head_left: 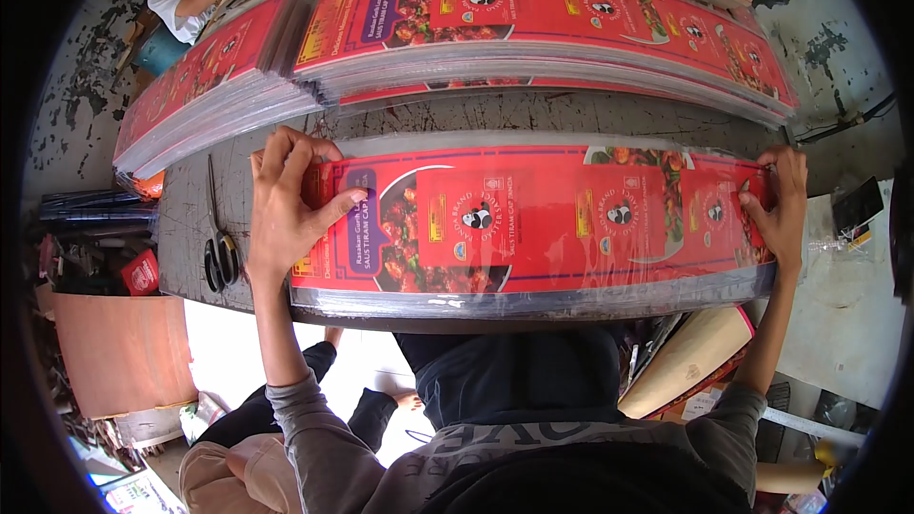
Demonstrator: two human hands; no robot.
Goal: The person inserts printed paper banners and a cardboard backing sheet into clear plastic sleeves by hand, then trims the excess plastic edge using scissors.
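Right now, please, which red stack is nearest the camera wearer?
The front stack, left hand and right hand at its ends; other stacks lie farther back.

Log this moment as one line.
left hand: on front red stack, left end | right hand: on same stack, right end | scissors: on table, left of left hand | other red stacks: farther back

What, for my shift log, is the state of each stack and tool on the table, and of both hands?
Front stack: flat, clear plastic on top
Left hand: on its left end
Right hand: on its right end
Scissors: lying flat, apparently closed
Left stack: piled flat
Rear stack: piled flat
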